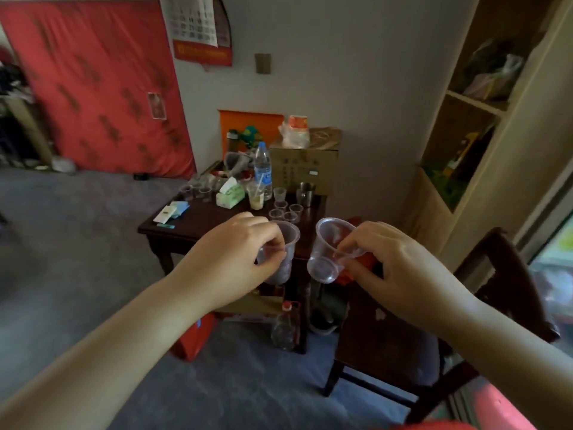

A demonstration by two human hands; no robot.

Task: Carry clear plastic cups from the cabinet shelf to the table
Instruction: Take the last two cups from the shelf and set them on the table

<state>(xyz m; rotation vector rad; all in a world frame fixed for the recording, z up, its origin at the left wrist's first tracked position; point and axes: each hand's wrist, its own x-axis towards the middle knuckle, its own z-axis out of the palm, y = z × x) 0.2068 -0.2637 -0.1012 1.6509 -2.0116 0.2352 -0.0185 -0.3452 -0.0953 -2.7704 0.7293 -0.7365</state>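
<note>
Two clear plastic cups up in the air, short of the dark table (198,223): left cup (283,252) pinched upright in the left hand (240,256), right cup (330,249) tilted, pinched by the rim in the right hand (393,265). More clear cups (286,211) already on the table, near a water bottle (263,166), tissue pack (230,193) and cardboard box (305,164). Cabinet (471,125) off to the right, dark chair (434,321) below it.
</note>
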